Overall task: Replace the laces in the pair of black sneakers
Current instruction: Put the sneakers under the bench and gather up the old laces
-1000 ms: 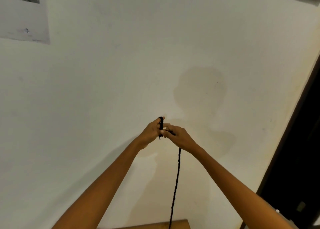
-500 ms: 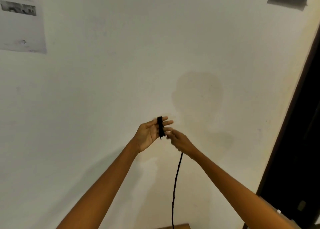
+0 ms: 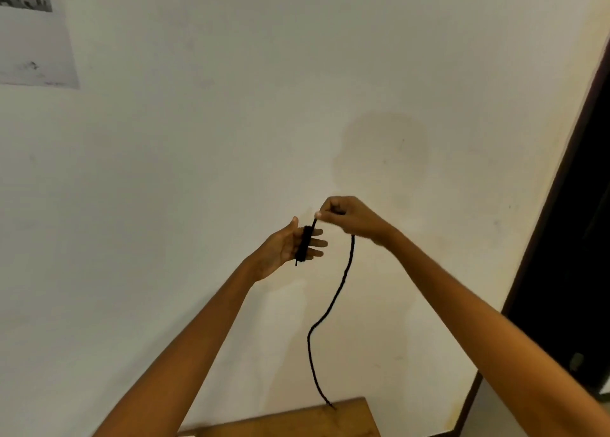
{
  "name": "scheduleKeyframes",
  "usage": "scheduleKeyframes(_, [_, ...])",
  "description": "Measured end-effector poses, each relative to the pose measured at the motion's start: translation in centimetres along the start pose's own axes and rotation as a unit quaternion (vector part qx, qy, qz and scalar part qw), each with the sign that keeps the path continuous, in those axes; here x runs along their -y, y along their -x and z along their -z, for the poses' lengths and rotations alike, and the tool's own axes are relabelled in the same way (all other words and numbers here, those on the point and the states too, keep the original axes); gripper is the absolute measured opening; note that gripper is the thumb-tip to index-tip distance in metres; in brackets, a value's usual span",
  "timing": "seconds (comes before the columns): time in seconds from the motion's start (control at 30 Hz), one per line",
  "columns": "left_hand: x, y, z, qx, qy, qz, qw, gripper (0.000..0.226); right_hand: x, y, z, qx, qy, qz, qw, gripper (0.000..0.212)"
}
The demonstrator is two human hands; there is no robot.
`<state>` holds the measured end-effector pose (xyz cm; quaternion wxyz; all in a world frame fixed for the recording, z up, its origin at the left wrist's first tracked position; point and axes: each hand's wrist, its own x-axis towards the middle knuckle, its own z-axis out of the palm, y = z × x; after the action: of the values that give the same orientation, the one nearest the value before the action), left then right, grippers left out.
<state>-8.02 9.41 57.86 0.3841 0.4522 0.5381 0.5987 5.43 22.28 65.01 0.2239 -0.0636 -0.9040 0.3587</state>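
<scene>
Head view, looking forward at both bare arms raised before a pale wall (image 3: 231, 139).

Left hand (image 3: 290, 247): palm turned toward the camera, fingers (image 3: 315, 243) straight and held together, thumb up. Black lace (image 3: 343, 278) is wound in a tight coil around those straight fingers; the coil sits across them near the middle joints. A short lace end pokes out below the coil. Fingers themselves are not curled round anything.

Right hand (image 3: 351, 217): higher than the left and just beside it, fingers curled, thumb and forefinger pinching the lace right above the coil. A short taut stretch of lace joins the pinch to the coil.

From the right hand the free length of lace drops in a loose S-curve between the two forearms. Its lower end reaches the far edge of the wooden table (image 3: 297, 423), near the right corner of the part seen at the bottom of the frame. Whether it touches the wood cannot be told.

Sneakers: not in frame.

Surroundings: printed paper sheet (image 3: 33, 40) fixed to the wall at upper left. Dark door frame (image 3: 567, 222) along the right side.
</scene>
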Motion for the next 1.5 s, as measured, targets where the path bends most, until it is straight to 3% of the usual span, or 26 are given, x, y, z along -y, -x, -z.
scheduleKeyframes(0.13, [-1.1,0.7,-0.1,0.043,0.088,0.016,0.995,0.076,-1.3,-0.4,0.1,-0.049,-0.060,-0.032,0.997,0.023])
scheduleKeyframes(0.23, [-1.6,0.7,-0.2,0.042,0.198,-0.022,0.979,0.079,-3.4,0.3,-1.7,-0.052,-0.081,-0.067,0.993,0.021])
scheduleKeyframes(0.4, [-1.2,-0.2,0.3,-0.017,0.329,-0.091,0.940,0.072,-6.0,2.8,-6.4,0.055,0.002,-0.106,0.993,0.023])
scheduleKeyframes(0.5, [-0.5,-0.8,0.5,-0.067,0.321,-0.098,0.940,0.067,-6.6,4.0,-7.9,0.155,0.070,-0.100,0.980,0.028])
scheduleKeyframes(0.6, [0.0,-1.2,0.1,-0.085,0.252,-0.061,0.962,0.063,-5.6,4.3,-7.7,0.189,0.105,-0.074,0.974,0.018])
scheduleKeyframes(0.73, [0.6,-1.2,-0.9,-0.068,0.103,-0.012,0.992,0.063,-3.3,3.0,-4.5,0.122,0.166,-0.002,0.978,0.022])
scheduleKeyframes(0.87, [0.1,-0.4,-2.1,0.024,0.025,0.019,0.999,0.063,-2.2,1.5,-0.7,0.003,0.124,0.020,0.992,0.027])
scheduleKeyframes(0.97, [-1.2,0.0,-3.0,0.070,0.039,0.046,0.996,0.065,-1.8,0.5,1.2,-0.064,0.064,-0.013,0.996,0.032])
scheduleKeyframes(1.07, [-2.1,0.2,-3.2,0.088,0.088,0.031,0.992,0.070,-2.7,0.4,1.3,-0.077,-0.007,-0.064,0.995,0.035])
scheduleKeyframes(1.2, [-2.1,-0.1,-3.2,0.092,0.165,-0.015,0.982,0.071,-5.4,1.5,-1.3,-0.046,-0.067,-0.101,0.991,0.030])
scheduleKeyframes(1.3, [-1.4,-0.8,-2.7,0.046,0.228,-0.048,0.971,0.069,-6.3,2.7,-3.5,-0.007,-0.033,-0.134,0.990,0.032])
scheduleKeyframes(1.5, [0.2,-1.9,-1.5,-0.068,0.179,-0.040,0.981,0.061,-5.6,4.9,-5.3,0.129,0.030,-0.117,0.984,0.032])
